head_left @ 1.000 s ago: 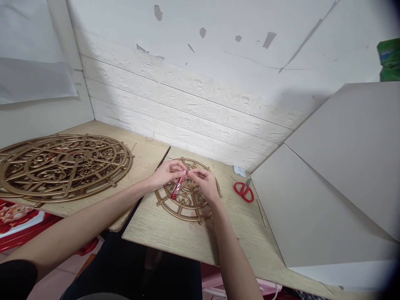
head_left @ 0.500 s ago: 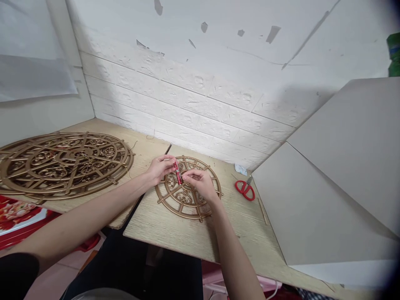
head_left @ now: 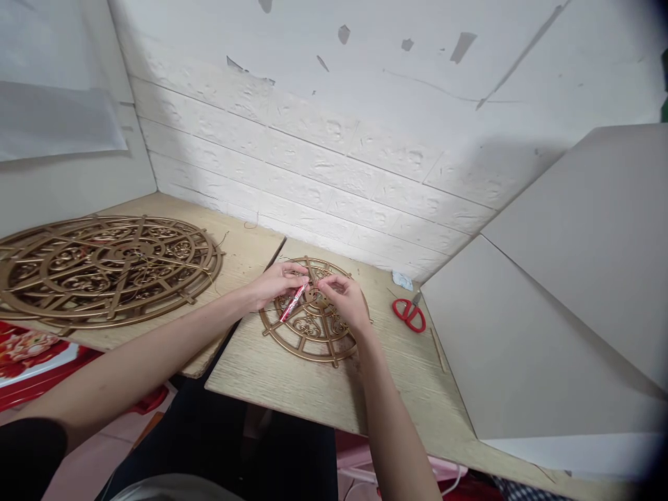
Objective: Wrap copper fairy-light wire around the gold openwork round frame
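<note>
My left hand (head_left: 274, 284) pinches a slim, shiny red tube (head_left: 293, 303) near its upper end. The tube slants, its lower end pointing down and to the left, above a gold round openwork panel (head_left: 316, 299) lying flat on the table. Close beside it, my right hand (head_left: 344, 300) has thumb and forefinger pressed together over the panel's centre. Whatever those fingertips grip is too small to make out. The hands and the tube cover part of the panel's upper half.
Several larger gold openwork panels (head_left: 112, 316) are stacked at the left, with loose thin wires on them. Red-handled scissors (head_left: 416, 319) and a crumpled pale wrapper (head_left: 401, 280) lie right. A white brick-pattern wall (head_left: 334, 167) and a grey board (head_left: 547, 334) border the wooden table (head_left: 292, 390).
The red tube has swung from nearly upright to slanting down-left. My left hand has shifted right, and my right hand's fingertips have moved slightly up and right.
</note>
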A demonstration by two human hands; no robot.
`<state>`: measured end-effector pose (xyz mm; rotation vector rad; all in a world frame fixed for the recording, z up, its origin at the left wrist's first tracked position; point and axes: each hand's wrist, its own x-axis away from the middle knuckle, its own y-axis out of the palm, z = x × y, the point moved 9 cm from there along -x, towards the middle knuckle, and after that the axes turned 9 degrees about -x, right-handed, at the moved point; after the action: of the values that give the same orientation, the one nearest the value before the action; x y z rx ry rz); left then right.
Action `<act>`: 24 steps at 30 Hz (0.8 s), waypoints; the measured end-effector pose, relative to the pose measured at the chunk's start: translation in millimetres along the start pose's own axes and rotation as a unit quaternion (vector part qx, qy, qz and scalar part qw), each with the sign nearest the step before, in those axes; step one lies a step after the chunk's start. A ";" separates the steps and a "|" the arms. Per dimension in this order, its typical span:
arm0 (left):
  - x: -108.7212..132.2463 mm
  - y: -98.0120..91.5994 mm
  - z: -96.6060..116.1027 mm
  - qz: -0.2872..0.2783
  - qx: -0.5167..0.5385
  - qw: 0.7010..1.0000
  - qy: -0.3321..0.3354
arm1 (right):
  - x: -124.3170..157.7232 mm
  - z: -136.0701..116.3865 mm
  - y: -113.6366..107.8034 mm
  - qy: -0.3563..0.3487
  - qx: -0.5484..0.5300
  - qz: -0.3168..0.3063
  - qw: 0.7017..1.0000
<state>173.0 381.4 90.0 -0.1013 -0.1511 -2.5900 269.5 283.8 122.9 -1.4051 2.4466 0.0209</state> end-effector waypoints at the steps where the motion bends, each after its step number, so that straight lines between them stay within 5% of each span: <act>1: 0.6 0.8 0.4 -0.003 -0.004 1.000 -0.001 | 0.5 0.4 3.7 0.005 -0.013 -0.012 1.000; 19: 5.7 16.9 2.9 -0.052 -0.108 0.992 0.045 | 0.5 -4.0 16.1 -0.001 -0.069 -0.021 0.997; 24: 6.4 17.3 4.9 -0.048 -0.109 0.992 0.049 | 2.0 -5.8 9.7 -0.020 -0.054 0.020 0.998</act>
<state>176.8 364.0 97.0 -0.0469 0.1664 -2.6926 258.9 286.1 126.5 -1.3861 2.4739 0.1914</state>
